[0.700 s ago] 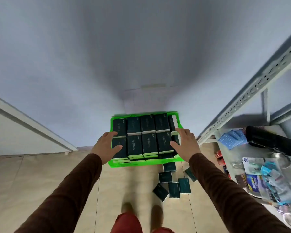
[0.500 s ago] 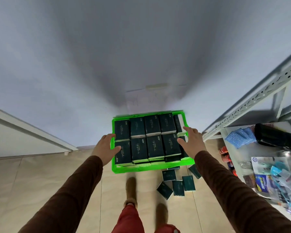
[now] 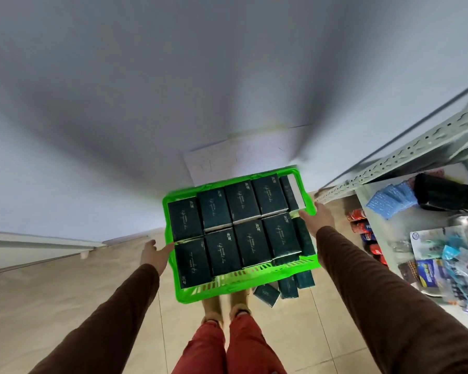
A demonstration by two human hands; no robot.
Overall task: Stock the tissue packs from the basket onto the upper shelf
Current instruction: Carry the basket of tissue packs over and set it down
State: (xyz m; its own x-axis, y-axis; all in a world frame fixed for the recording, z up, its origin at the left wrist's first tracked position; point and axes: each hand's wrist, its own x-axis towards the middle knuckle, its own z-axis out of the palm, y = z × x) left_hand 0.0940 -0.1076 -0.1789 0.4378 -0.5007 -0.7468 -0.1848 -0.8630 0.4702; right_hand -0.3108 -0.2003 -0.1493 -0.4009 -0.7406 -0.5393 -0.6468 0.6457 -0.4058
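**Full basket carried between both hands, shelf rack to the right**

Pale tiled floor and a blank grey wall fill my view. Between my arms sits the green basket (image 3: 243, 282), held up off the floor and tilted, its long axis running away from me. My left hand (image 3: 155, 253) holds the left rim; whether its fingers curl under I cannot tell. My right hand (image 3: 318, 217) grips the far right rim, nearer the metal shelf rack (image 3: 405, 155). Dark teal tissue packs (image 3: 251, 244) fill the basket in tidy rows, glossy-wrapped, looking squashy. Loose packs (image 3: 287, 288) lie on the floor beneath.
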